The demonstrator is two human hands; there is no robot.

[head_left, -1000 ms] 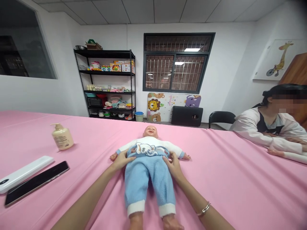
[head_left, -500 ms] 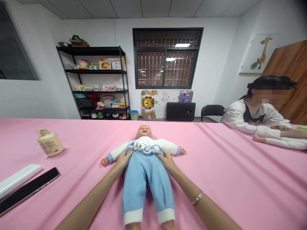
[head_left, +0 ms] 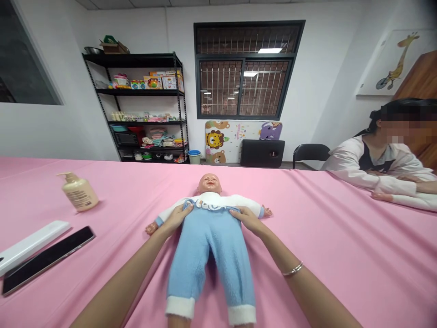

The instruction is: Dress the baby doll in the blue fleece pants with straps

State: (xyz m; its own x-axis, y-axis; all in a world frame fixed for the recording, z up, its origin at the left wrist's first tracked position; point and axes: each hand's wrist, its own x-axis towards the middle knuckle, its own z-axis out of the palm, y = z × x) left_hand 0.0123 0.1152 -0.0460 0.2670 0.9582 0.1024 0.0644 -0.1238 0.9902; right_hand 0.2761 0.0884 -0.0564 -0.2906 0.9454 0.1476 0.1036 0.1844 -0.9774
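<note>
A baby doll point(head_left: 209, 183) lies on its back on the pink table cover point(head_left: 324, 237), head away from me. It wears a white top and fluffy light-blue trousers point(head_left: 210, 255) with white cuffs. My left hand point(head_left: 175, 216) pinches the trousers' waistband at the doll's right side. My right hand point(head_left: 249, 219) grips the waistband at the other side, a thin bracelet on its wrist. The waistband sits high on the doll's chest.
A cream pump bottle point(head_left: 79, 192) stands at the left. Nearer me lie a white case point(head_left: 32, 246) and a black phone point(head_left: 48, 258). Another person point(head_left: 382, 164) leans on the table at the right. A black shelf rack point(head_left: 143, 105) and a chair point(head_left: 310, 155) stand behind.
Both hands have slid the blue waistband up the doll's body, from its belly to its chest, covering most of the elephant print on the top.
</note>
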